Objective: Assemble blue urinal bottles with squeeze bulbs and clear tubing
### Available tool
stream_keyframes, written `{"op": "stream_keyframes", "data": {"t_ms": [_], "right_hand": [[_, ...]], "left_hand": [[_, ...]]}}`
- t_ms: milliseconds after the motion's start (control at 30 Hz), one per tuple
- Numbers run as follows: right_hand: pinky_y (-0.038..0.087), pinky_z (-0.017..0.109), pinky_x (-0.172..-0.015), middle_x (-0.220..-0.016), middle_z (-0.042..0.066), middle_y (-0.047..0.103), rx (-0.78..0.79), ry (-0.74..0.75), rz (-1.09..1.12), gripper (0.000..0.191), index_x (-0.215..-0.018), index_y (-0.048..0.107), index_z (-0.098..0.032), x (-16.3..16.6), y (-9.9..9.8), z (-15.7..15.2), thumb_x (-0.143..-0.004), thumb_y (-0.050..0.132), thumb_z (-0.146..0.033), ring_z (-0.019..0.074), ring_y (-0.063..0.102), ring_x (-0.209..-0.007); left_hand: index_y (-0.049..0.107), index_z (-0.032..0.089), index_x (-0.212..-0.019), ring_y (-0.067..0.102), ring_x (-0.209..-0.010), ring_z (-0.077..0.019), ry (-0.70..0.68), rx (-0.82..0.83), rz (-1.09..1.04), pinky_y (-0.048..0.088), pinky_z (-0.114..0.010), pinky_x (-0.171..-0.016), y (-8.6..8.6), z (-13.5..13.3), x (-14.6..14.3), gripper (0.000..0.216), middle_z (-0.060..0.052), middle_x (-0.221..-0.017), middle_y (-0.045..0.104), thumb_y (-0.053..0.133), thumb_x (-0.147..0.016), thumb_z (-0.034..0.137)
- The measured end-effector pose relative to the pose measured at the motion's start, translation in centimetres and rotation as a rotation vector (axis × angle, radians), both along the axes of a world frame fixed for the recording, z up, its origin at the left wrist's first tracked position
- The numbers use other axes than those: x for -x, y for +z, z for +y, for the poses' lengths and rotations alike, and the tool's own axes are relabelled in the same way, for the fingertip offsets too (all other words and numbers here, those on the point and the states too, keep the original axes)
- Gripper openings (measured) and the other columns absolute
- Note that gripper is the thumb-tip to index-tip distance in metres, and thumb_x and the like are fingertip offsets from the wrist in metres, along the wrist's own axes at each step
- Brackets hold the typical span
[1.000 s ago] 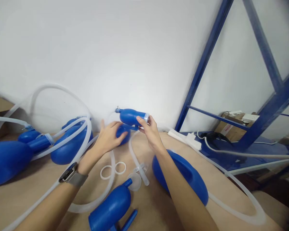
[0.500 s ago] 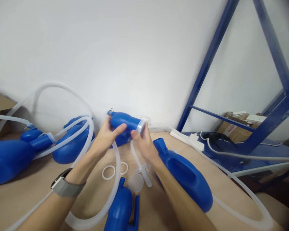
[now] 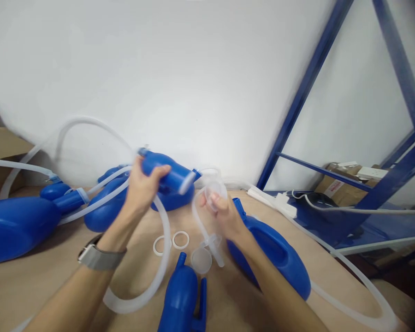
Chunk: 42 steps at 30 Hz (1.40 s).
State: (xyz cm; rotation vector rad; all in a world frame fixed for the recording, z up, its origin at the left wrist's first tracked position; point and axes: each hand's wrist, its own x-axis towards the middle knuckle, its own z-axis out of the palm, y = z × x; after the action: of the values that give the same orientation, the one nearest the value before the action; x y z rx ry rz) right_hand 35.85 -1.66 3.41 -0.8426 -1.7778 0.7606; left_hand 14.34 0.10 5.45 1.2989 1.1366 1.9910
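Note:
My left hand (image 3: 141, 189), with a grey-strapped watch (image 3: 103, 256) on the wrist, is wrapped round a blue bottle-shaped plastic part (image 3: 164, 168). That part is tilted, its wide mouth with a whitish rim facing right and its narrow end at upper left. My right hand (image 3: 226, 214) grips a translucent round cap (image 3: 217, 188) just right of the mouth, apart from it. Beneath the hands lie two white rings (image 3: 180, 240), a translucent disc (image 3: 201, 261) and a clear tube (image 3: 202, 221) with a fitting. Nearer stands another blue bottle-shaped part (image 3: 180, 295) with a side arm.
A blue jug (image 3: 271, 251) lies under my right forearm, and more blue jugs (image 3: 20, 226) with hoses (image 3: 161, 258) occupy the left. At the wall another blue vessel (image 3: 176, 198) lies. A power strip (image 3: 263, 198) and a blue metal rack (image 3: 306, 92) are on the right.
My right hand has come away from the blue part's mouth and moved right and down with the translucent cap. The blue part in my left hand has shifted left and its mouth has tipped down.

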Motion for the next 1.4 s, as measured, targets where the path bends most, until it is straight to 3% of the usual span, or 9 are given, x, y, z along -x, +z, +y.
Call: {"op": "stream_keyframes", "data": {"t_ms": [133,200,300,400,500,600,967,1200,1400], "right_hand": [[0.053,0.039,-0.073,-0.081,0.001,0.067,-0.039,-0.081,-0.365,0.057,-0.130,0.065,-0.024,-2.2,2.1,-1.1,-0.087,0.067,-0.062,0.0236,0.064,-0.073],[0.054,0.048,-0.089,-0.110,0.009,0.072,-0.022,-0.068,-0.555,0.093,-0.156,0.045,-0.027,-2.2,1.9,-0.8,-0.079,0.077,-0.067,0.0328,0.069,-0.099],[0.043,0.056,-0.113,-0.155,0.017,0.047,-0.064,0.052,-0.616,0.122,-0.167,0.020,-0.027,-1.0,0.4,-0.1,-0.072,0.083,-0.070,0.0396,0.046,-0.143],[0.039,0.049,-0.120,-0.154,0.012,0.045,-0.140,0.066,-0.426,0.084,-0.158,0.038,-0.029,0.8,-1.0,0.2,-0.089,0.073,-0.061,0.0295,0.044,-0.146],[0.044,0.046,-0.114,-0.130,0.009,0.059,-0.275,0.001,-0.243,0.039,-0.128,0.063,-0.026,2.1,-1.5,-0.2,-0.097,0.067,-0.049,0.0259,0.054,-0.128],[0.049,0.042,-0.100,-0.103,0.006,0.065,-0.392,-0.053,-0.149,0.015,-0.097,0.067,-0.023,2.5,-1.3,-0.5,-0.101,0.064,-0.037,0.0244,0.057,-0.107],[0.045,0.029,-0.077,-0.079,-0.002,0.056,-0.190,-0.017,0.030,0.027,-0.077,0.053,-0.023,2.9,-1.7,-1.0,-0.099,0.056,-0.038,0.0159,0.055,-0.078],[0.047,0.026,-0.070,-0.079,-0.002,0.068,-0.096,0.487,-0.583,0.031,-0.080,0.068,-0.020,-0.8,0.3,-0.6,-0.097,0.068,-0.046,0.0146,0.061,-0.074],[0.052,0.040,-0.102,-0.128,0.011,0.074,-0.295,0.221,-0.789,0.037,-0.128,0.070,-0.019,-2.0,-4.0,-0.1,-0.099,0.068,-0.041,0.0266,0.067,-0.117]], "left_hand": [[0.055,0.020,-0.105,0.060,-0.060,-0.0162,-0.029,0.118,0.012,0.051,-0.028,-0.049,1.9,-0.8,3.3,0.056,0.000,-0.081,0.062,0.084,-0.063,0.044],[0.056,0.020,-0.101,0.061,-0.062,-0.0177,-0.049,0.184,0.051,0.052,-0.028,-0.048,2.4,-1.3,3.9,0.055,-0.001,-0.081,0.063,0.086,-0.063,0.046],[0.058,0.021,-0.103,0.064,-0.068,-0.0204,-0.025,0.231,0.081,0.054,-0.029,-0.053,2.0,-1.2,3.9,0.055,-0.003,-0.085,0.066,0.084,-0.066,0.053],[0.059,0.021,-0.107,0.066,-0.075,-0.0235,0.021,0.243,0.222,0.055,-0.032,-0.059,1.0,-0.5,3.5,0.060,-0.003,-0.088,0.066,0.082,-0.067,0.060],[0.060,0.020,-0.107,0.067,-0.084,-0.0262,0.081,0.243,0.379,0.055,-0.034,-0.069,0.2,-0.1,2.7,0.063,-0.003,-0.091,0.068,0.079,-0.068,0.066],[0.059,0.021,-0.107,0.067,-0.089,-0.0273,0.085,0.251,0.461,0.054,-0.037,-0.075,0.3,-0.5,1.6,0.064,-0.003,-0.095,0.068,0.075,-0.069,0.070],[0.056,0.021,-0.104,0.066,-0.085,-0.0256,0.048,0.256,0.502,0.053,-0.034,-0.070,0.7,-0.9,1.4,0.059,-0.002,-0.090,0.065,0.072,-0.073,0.068],[0.060,0.022,-0.121,0.072,-0.074,-0.0260,-0.272,0.543,0.753,0.058,-0.032,-0.063,1.4,-1.4,6.4,0.069,-0.003,-0.092,0.074,0.079,-0.069,0.063],[0.067,0.021,-0.097,0.077,-0.080,-0.0310,-0.528,0.807,1.001,0.060,-0.034,-0.067,-0.2,-1.2,6.7,0.055,-0.005,-0.086,0.078,0.082,-0.063,0.062]]}}
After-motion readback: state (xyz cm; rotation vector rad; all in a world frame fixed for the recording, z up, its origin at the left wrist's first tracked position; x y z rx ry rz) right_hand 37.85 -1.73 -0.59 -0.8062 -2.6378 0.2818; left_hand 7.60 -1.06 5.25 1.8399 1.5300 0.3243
